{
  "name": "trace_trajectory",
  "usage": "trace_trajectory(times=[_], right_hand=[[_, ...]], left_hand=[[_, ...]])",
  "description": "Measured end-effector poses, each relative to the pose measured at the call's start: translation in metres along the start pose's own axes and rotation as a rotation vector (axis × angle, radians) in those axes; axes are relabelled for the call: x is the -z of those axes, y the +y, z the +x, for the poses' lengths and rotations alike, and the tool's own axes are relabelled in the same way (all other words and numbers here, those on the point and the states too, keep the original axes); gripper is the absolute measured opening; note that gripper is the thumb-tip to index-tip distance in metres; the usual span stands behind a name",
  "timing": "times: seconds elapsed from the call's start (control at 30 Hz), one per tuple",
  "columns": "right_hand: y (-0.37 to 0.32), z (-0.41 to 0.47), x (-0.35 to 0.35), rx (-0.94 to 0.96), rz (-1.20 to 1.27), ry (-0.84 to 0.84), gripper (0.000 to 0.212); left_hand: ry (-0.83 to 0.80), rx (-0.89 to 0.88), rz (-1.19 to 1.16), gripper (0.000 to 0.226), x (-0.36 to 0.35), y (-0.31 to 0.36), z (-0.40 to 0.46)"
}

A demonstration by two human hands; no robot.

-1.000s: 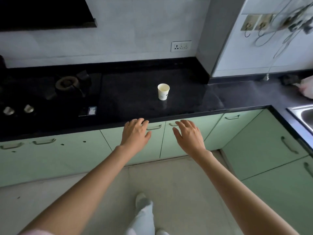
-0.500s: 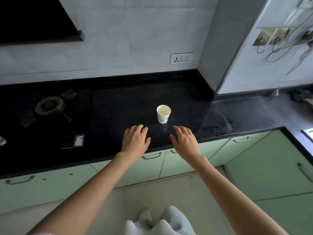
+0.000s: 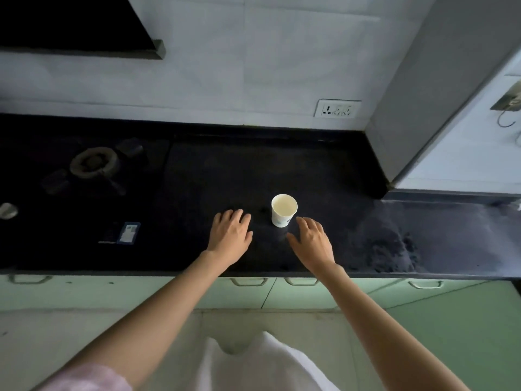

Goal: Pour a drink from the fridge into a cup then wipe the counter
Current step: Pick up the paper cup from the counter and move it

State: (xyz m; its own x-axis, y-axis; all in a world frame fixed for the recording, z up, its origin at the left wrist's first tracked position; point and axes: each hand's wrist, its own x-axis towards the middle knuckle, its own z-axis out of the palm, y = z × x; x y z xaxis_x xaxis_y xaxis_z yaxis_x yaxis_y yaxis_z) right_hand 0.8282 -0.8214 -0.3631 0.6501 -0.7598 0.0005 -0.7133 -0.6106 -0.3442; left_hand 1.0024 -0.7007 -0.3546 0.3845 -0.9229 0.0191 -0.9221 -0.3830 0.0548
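Observation:
A small white paper cup (image 3: 284, 210) stands upright on the black counter (image 3: 310, 179), its inside pale and with no liquid showing. My left hand (image 3: 231, 235) hovers palm down over the counter just left of the cup, fingers relaxed and holding nothing. My right hand (image 3: 311, 241) is stretched out just right of and below the cup, fingers loosely spread, its fingertips close to the cup's base but apart from it. No fridge, drink or cloth is in view.
A gas stove burner (image 3: 93, 165) sits at the left of the counter, with a small blue-and-white card (image 3: 128, 232) in front of it. A wall socket (image 3: 337, 108) is behind. Green cabinets (image 3: 253, 292) lie below the counter edge.
The view has come closer to the counter. Both hands have moved forward from the cabinet fronts to over the counter, now flanking the cup.

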Motion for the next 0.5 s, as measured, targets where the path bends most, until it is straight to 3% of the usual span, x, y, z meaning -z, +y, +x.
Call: trace_trajectory(times=[0.27,0.5], right_hand=[[0.021,0.054,-0.015,-0.047,0.218,-0.132,0.09],[0.03,0.074,-0.041,-0.148,0.59,-0.102,0.09]], left_hand=[[-0.077,0.063,0.022,0.05,-0.013,0.007,0.013],[-0.118,0.116,0.026,0.05,-0.019,0.009,0.014]])
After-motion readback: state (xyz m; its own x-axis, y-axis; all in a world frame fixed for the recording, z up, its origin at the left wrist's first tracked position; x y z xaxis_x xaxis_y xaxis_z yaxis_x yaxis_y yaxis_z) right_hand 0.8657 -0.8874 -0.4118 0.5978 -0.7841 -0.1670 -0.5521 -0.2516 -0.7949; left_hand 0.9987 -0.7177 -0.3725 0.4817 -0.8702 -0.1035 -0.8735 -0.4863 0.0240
